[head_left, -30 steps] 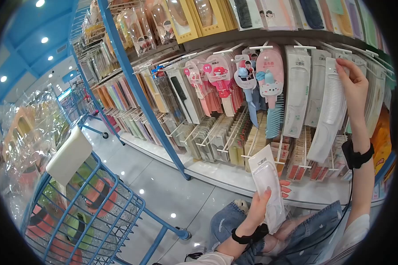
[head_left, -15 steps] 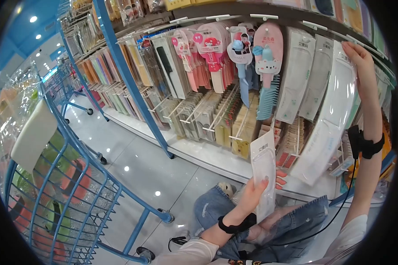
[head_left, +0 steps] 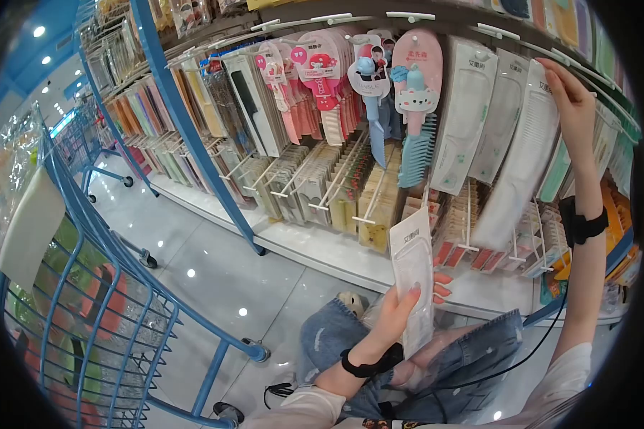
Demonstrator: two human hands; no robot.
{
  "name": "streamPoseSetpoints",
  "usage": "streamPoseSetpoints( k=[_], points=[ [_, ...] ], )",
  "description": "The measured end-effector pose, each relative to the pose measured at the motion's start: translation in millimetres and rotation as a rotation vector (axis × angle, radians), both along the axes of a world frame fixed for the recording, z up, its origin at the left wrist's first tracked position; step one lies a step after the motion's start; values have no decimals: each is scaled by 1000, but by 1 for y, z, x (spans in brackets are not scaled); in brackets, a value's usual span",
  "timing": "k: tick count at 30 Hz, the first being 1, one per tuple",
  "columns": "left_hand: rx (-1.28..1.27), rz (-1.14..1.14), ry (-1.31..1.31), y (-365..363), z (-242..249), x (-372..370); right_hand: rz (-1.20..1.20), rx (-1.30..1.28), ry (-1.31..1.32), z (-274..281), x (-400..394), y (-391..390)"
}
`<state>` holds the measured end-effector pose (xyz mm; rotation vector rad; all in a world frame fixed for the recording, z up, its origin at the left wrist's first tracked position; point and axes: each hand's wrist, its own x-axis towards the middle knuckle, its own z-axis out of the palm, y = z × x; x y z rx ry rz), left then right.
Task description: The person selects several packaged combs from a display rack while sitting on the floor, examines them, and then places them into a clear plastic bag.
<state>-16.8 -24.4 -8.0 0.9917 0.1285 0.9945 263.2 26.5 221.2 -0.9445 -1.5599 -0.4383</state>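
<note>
Low in the middle of the view, my left hand [head_left: 388, 318] is closed around flat packaged combs [head_left: 413, 250] in white and clear wrap, tilted slightly. I cannot make out how many there are. Up at the right, my right hand [head_left: 571, 107] pinches the top of another packaged comb [head_left: 528, 136], whose teeth show through the clear wrap. Its lower end is blurred. Beside it on the rack hang similar white comb packages [head_left: 465, 118]. Left of these are a blue comb on a pink card [head_left: 417, 86] and several pink combs [head_left: 325, 79].
A blue wire shopping cart [head_left: 100, 314] with green and red packed goods stands at the left. A blue upright post [head_left: 193, 121] divides the shelving. Hooks with small packets [head_left: 300, 182] jut out below, above a white shelf base [head_left: 322, 250]. A cable runs from the right wristband [head_left: 584, 220].
The packaged comb in my right hand has swung back toward the rack, its lower end now farther from me. The whole view has shifted slightly. My left hand keeps its hold.
</note>
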Motion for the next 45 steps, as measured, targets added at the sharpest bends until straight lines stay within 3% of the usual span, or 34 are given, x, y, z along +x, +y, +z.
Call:
streamPoseSetpoints(
  k=[3, 4, 7, 10, 13, 16, 19, 22, 25, 27, 29, 31, 38, 41, 44, 45],
  points=[
    [-15, -8, -5, 1, -3, 0, -335, 100, -224, 1, -16, -10],
    [-17, -6, -5, 2, -4, 0, -327, 239, -303, 1, -17, -4],
    [-21, -7, -11, 3, -4, -2, -586, 39, -373, -3, -3, 8],
    [-22, -10, -27, 4, -3, -6, -617, 39, -336, -14, 16, 37],
    [-34, -9, -24, 6, -4, -7, -969, 215, -553, -18, 19, 55],
    [-37, -15, 3, 9, -4, -10, -1073, 53, -394, -21, 17, 67],
    [-62, -63, -14, 10, -6, -12, -874, 315, -375, -35, 19, 78],
    [-91, -125, -30, 11, -7, -12, -641, 284, -230, -65, 5, 64],
    [-91, -168, 2, 9, -2, -13, -91, 67, 149, -85, -55, 22],
    [-67, -190, 26, 8, -1, -12, 149, -320, 186, -102, -75, -1],
    [-27, -210, 43, 6, -2, -9, 629, -760, 395, -115, -101, -28],
    [-64, -242, 33, 3, 3, -8, 715, -1112, 291, -108, -119, -52],
    [-32, -398, 39, -4, -2, -4, 664, -1033, 450, -115, -129, -57],
    [-39, -449, 22, -7, -5, -2, 588, -936, 274, -117, -132, -56],
    [-4, -399, 30, -10, -9, -1, 489, -826, 98, -112, -125, -61],
    [38, -286, 64, -10, -15, 1, 478, -763, 39, -109, -124, -62]
  ],
)
